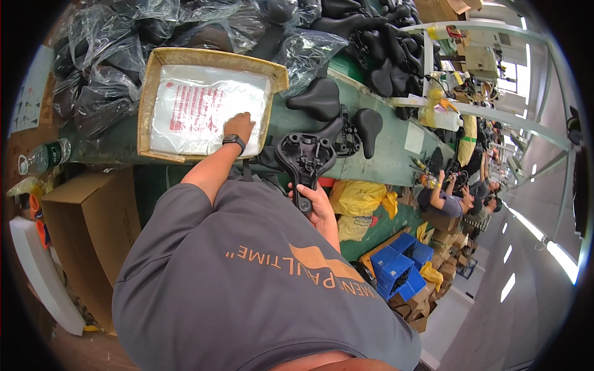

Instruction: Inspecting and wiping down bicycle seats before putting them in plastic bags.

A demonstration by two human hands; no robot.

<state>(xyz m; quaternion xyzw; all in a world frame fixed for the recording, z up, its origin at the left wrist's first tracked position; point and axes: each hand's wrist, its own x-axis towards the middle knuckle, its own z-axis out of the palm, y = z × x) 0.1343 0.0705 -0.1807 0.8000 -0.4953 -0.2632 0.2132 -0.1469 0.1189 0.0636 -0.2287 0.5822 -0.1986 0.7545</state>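
My right hand [317, 201] grips a black bicycle saddle [304, 157] by its narrow nose. Its underside, with the rails and clamp, faces up. Inside a shallow cardboard box [143, 111] lies a stack of clear plastic bags [185, 133] with red print. On the top bag's right part rests my left hand [240, 128], a dark watch on its wrist, its fingers curled down against the plastic. More black saddles [317, 99] lie on the green bench beyond the held one, and another saddle [369, 131] sits to the right.
Saddles wrapped in clear plastic [111, 80] pile along the back left. A plastic bottle [46, 156] and a large carton [93, 216] stand at left. Yellow sacks [357, 198] and blue crates [396, 266] are at right. Several people work farther off at right.
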